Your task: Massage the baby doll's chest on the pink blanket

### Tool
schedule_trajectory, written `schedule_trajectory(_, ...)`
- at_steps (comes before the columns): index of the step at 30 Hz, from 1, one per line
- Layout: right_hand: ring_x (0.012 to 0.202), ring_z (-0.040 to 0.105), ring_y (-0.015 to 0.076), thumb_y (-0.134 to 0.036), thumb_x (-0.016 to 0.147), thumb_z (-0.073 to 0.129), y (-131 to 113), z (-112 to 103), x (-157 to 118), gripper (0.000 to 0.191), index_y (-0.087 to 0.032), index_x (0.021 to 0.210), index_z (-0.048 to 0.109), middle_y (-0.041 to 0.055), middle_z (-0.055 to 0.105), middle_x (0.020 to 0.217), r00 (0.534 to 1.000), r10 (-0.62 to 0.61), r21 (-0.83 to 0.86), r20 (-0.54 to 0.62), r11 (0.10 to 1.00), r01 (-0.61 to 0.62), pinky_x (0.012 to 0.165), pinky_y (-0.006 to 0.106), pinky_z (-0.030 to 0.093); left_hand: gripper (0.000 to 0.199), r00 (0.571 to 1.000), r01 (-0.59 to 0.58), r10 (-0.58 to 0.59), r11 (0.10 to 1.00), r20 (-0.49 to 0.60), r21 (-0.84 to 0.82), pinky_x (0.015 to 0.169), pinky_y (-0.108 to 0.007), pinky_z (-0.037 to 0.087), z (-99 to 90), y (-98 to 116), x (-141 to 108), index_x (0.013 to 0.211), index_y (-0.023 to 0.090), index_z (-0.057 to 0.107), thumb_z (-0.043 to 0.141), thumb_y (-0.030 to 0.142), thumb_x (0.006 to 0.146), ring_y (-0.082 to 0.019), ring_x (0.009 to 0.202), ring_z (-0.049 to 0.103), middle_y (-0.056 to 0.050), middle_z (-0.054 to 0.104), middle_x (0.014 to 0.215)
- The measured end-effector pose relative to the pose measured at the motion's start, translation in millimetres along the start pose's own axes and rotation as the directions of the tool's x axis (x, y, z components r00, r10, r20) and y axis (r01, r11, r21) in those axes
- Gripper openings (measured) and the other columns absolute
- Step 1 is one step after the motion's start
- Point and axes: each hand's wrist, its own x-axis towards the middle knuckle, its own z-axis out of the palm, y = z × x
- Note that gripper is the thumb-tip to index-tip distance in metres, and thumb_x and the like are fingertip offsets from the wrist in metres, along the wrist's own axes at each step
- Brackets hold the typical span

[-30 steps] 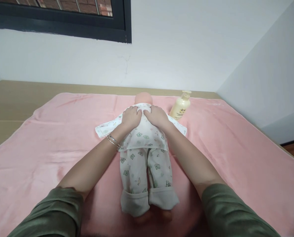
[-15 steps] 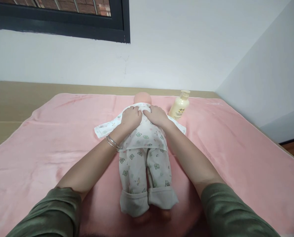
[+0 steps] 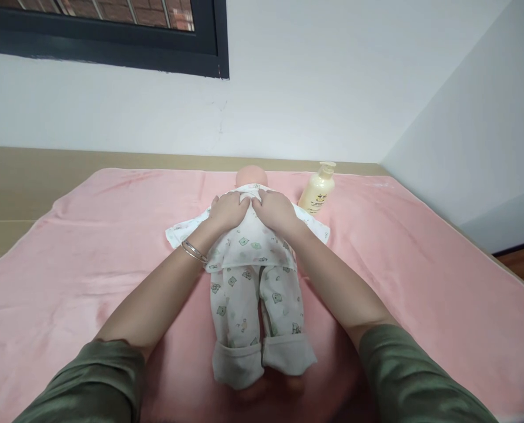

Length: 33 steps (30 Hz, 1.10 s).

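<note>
A baby doll lies face down, its bald head pointing away from me. It wears a white printed top and matching trousers with turned-up cuffs. My left hand rests flat on the left of the doll's upper back, fingers stretched out. On the right of the upper back lies my right hand, also flat and open. The thumbs come close together near the spine. Both sleeves of the top spread outward on the blanket. The doll's feet are in shadow below the cuffs.
A pale yellow pump bottle stands to the right of the doll's shoulder. Under everything spreads a pink blanket on a wooden surface. Behind are a white wall and a dark-framed window.
Both hands have slid slightly on the doll's upper back, and the thumbs sit a bit closer together. The whole view has shifted slightly; the doll and bottle otherwise stay put.
</note>
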Motion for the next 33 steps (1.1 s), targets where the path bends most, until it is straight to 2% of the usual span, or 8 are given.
schedule_trajectory(4,0.109,0.064,0.0319,-0.025,0.103,0.034,-15,3,-11,0.036,-0.010,0.115,0.064,0.0199,0.070,0.112,0.998,-0.051,-0.115,-0.039,0.992,0.047,0.097,0.042,0.045,0.054,0.999,0.003,-0.002,1.000,0.035,-0.023,0.108,-0.046,0.041,-3.5,-3,2,0.119,0.017,0.065,0.022,0.044,0.100,-0.030,0.125,0.060,-0.016,0.068,0.132)
schedule_trajectory(8,0.114,0.061,0.0304,-0.028,0.102,0.035,-9,6,-5,0.036,-0.012,0.117,0.063,0.0189,0.068,0.122,1.000,-0.016,-0.006,-0.023,1.000,0.016,0.100,0.040,0.045,0.051,1.000,0.002,-0.001,0.997,-0.011,0.077,0.112,-0.049,0.038,-0.8,5,-5,0.123,0.013,0.061,0.022,0.038,0.101,-0.031,0.127,0.059,-0.018,0.066,0.133)
schedule_trajectory(16,0.119,0.058,0.0332,-0.032,0.102,0.029,14,5,14,0.045,-0.007,0.125,0.059,0.0211,0.064,0.131,0.998,0.049,0.043,0.050,0.998,-0.051,0.104,0.043,0.041,0.038,0.957,-0.179,0.223,0.957,-0.184,0.229,0.109,-0.048,0.041,16.8,30,-26,0.119,0.006,0.063,0.036,0.019,0.095,-0.035,0.128,0.056,-0.022,0.065,0.126)
schedule_trajectory(18,0.117,0.059,0.0335,-0.030,0.103,0.028,8,3,8,0.044,-0.007,0.125,0.059,0.0205,0.065,0.129,0.998,0.034,0.002,0.048,0.999,-0.034,0.103,0.044,0.041,0.037,0.965,-0.174,0.204,0.968,-0.167,0.179,0.108,-0.046,0.043,15.0,26,-21,0.115,0.008,0.064,0.036,0.018,0.094,-0.034,0.124,0.058,-0.021,0.067,0.124)
schedule_trajectory(23,0.122,0.055,0.0346,-0.026,0.103,0.031,-16,-1,-14,0.043,-0.004,0.131,0.055,0.0238,0.062,0.132,0.999,-0.020,-0.086,0.050,0.996,0.024,0.104,0.044,0.041,0.045,0.996,-0.011,0.009,1.000,-0.083,-0.028,0.102,-0.043,0.048,7.5,4,1,0.115,0.009,0.064,0.030,0.033,0.098,-0.031,0.115,0.063,-0.020,0.069,0.121)
schedule_trajectory(26,0.126,0.052,0.0352,-0.018,0.099,0.036,-26,-1,-21,0.044,-0.002,0.138,0.050,0.0256,0.057,0.137,0.998,-0.050,-0.110,0.046,0.992,0.054,0.104,0.044,0.041,0.047,0.996,0.021,-0.024,0.999,-0.081,-0.032,0.098,-0.041,0.049,7.0,-1,4,0.113,0.011,0.065,0.028,0.038,0.099,-0.031,0.112,0.065,-0.019,0.071,0.118)
schedule_trajectory(30,0.124,0.054,0.0339,-0.020,0.100,0.033,-15,0,-11,0.042,-0.004,0.131,0.055,0.0236,0.060,0.134,0.997,-0.049,0.002,0.064,0.999,0.048,0.102,0.042,0.043,0.045,0.994,0.036,-0.026,0.995,-0.102,0.088,0.102,-0.045,0.047,7.1,11,-6,0.116,0.010,0.063,0.028,0.034,0.101,-0.032,0.116,0.063,-0.021,0.068,0.119)
schedule_trajectory(33,0.124,0.056,0.0340,-0.034,0.102,0.032,7,2,5,0.045,-0.008,0.128,0.058,0.0206,0.063,0.135,0.998,0.016,0.122,0.068,0.992,-0.025,0.106,0.045,0.040,0.039,0.993,0.025,-0.008,0.989,-0.115,0.149,0.103,-0.046,0.046,7.1,25,-20,0.116,0.009,0.062,0.031,0.027,0.100,-0.033,0.118,0.060,-0.022,0.066,0.120)
